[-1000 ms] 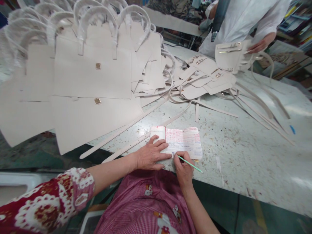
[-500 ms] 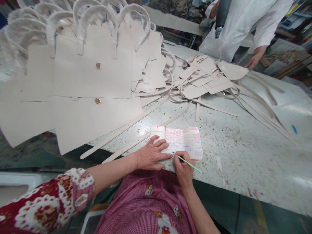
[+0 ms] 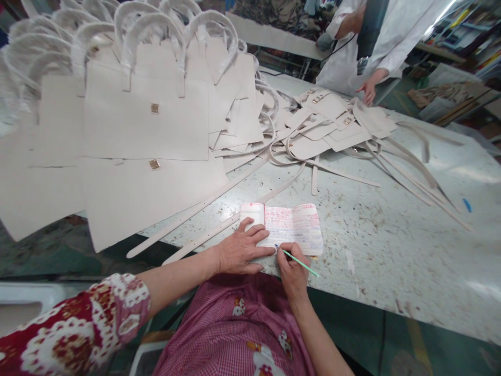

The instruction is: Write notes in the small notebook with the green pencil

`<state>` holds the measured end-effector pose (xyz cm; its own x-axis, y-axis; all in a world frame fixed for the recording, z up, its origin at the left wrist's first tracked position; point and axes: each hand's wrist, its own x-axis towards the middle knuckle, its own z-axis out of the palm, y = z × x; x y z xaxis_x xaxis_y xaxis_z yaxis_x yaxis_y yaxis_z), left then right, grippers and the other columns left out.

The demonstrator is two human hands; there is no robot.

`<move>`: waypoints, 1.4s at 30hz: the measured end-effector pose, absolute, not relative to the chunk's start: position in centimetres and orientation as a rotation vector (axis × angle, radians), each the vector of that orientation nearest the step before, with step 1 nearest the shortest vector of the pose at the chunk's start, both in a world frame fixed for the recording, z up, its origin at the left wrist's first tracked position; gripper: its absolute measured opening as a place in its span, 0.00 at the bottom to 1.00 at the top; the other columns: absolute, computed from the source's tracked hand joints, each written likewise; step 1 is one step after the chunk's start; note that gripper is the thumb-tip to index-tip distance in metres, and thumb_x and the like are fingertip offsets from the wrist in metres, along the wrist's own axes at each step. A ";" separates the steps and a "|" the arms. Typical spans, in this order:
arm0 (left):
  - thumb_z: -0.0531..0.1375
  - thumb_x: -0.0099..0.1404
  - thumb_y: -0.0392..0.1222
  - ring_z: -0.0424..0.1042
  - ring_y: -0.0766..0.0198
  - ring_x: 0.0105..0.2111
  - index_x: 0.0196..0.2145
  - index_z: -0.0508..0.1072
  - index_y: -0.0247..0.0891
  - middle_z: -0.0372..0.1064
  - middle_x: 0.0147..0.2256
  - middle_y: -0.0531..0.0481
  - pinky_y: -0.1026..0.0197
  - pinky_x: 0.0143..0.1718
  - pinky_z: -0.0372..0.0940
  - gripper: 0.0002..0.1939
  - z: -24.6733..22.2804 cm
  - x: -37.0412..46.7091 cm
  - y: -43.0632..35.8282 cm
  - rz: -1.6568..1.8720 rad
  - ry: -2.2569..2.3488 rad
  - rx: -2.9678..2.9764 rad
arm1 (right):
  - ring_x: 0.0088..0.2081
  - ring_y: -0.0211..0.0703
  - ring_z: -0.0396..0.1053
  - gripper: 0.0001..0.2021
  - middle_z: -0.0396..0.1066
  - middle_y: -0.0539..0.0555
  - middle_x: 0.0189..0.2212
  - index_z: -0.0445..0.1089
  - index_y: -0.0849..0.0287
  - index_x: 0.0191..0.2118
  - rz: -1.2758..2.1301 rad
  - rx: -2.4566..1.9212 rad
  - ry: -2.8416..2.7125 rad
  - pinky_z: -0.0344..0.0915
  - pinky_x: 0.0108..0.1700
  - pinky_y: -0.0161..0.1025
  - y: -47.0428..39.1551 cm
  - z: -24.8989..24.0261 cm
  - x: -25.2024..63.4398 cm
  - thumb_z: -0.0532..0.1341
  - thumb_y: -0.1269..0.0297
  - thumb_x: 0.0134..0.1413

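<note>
A pink checked apron [image 3: 230,334] shows just below the near edge of the tabletop [image 3: 391,235]. From where I stand, the right hand [image 3: 291,269] is pinching a green pen [image 3: 302,264] between thumb and fingers, at the lower edge of an open notebook [image 3: 303,224]. The left hand [image 3: 240,252] lies palm down, fingers spread, across the notebook's left part. That notebook rests flat by the tabletop's near edge. To its left, pale bag panels [image 3: 146,125] with looped handles [image 3: 126,68] overhang the same edge; long straps [image 3: 195,209] run between. Toward the far edge, buckled pieces [image 3: 348,137] lie heaped, and a co-worker's hand [image 3: 369,90] reaches over them, near a dark tool [image 3: 371,31].
</note>
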<state>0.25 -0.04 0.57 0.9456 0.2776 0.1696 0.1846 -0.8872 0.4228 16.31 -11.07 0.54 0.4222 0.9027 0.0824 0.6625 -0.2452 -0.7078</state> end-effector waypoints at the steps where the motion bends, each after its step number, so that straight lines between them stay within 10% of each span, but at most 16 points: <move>1: 0.55 0.58 0.53 0.52 0.50 0.53 0.51 0.64 0.48 0.59 0.48 0.43 0.41 0.55 0.39 0.23 0.6 0.3 0.0 0.316 0.331 2.693 | 0.25 0.36 0.58 0.08 0.61 0.46 0.21 0.62 0.58 0.26 0.445 -2.000 -1.321 0.54 0.32 0.35 -11.1 0.6 16.3 0.54 0.66 0.54; 42: 0.56 0.58 0.54 0.52 0.50 0.53 0.51 0.63 0.49 0.58 0.48 0.43 0.40 0.55 0.40 0.24 0.7 0.3 -0.1 0.276 0.345 2.699 | 0.25 0.36 0.59 0.07 0.62 0.46 0.21 0.64 0.59 0.25 0.482 -1.968 -1.267 0.55 0.32 0.34 -11.2 0.7 16.5 0.55 0.66 0.52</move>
